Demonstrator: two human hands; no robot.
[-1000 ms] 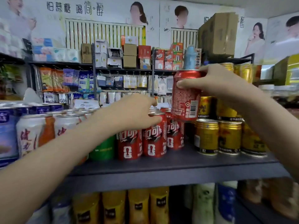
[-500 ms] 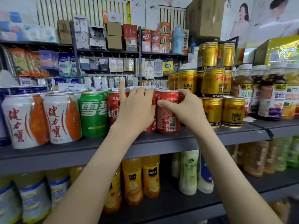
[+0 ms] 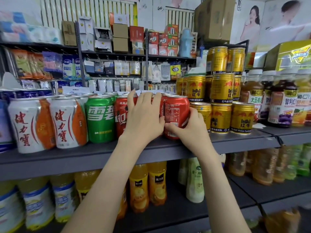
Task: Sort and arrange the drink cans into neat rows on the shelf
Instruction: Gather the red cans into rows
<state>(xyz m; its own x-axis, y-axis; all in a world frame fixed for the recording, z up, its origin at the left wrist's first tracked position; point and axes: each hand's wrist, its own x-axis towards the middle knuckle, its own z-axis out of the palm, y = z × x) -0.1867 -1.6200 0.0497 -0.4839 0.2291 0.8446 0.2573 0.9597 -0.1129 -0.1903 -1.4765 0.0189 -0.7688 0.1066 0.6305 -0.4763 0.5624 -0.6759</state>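
A red cola can stands upright at the front of the grey shelf, and my right hand wraps its lower right side. My left hand lies flat with spread fingers against the red cans just left of it, hiding most of them. Left of those stand a green can and two white-and-orange cans. Gold energy-drink cans are stacked in tiers immediately to the right.
Juice bottles fill the shelf section at right. Yellow and pale drink bottles line the lower shelf. A back rack holds boxes and hanging packets. Blue cans sit at the far left.
My right hand brought the red can down from above the gold cans and stood it on the shelf's front row. My left hand stayed against the neighbouring red cans. The view pulled back and lowered.
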